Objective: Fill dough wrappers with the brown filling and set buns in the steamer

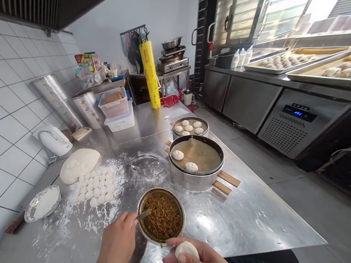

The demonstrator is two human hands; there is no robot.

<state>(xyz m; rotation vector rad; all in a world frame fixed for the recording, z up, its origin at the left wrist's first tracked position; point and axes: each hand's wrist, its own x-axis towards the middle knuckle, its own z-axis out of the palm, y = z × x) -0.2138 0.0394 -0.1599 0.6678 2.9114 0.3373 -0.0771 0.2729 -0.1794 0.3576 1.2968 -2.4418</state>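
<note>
My left hand (121, 235) is closed around the handle of a metal filling spatula (144, 214), whose tip reaches over the chopped brown filling (164, 215) in a round metal bowl (183, 221). Close to the bowl's near side, my right hand (204, 260) holds a small round dough wrapper (186, 252), thumb pressed on it and palm turned up. Rows of floured dough pieces (97, 187) lie on the table to the left, beside a large lump of dough (79, 165). Two filled buns (178, 154) sit in the nearer steamer (199, 180).
Behind that steamer stands another steamer (207, 130) with several buns. Wooden slats (229, 179) stick out under the nearer one. A plate of flour (43, 203), a white kettle (53, 140), plastic tubs (119, 120) and a yellow film roll (150, 75) stand on the steel table (260, 224).
</note>
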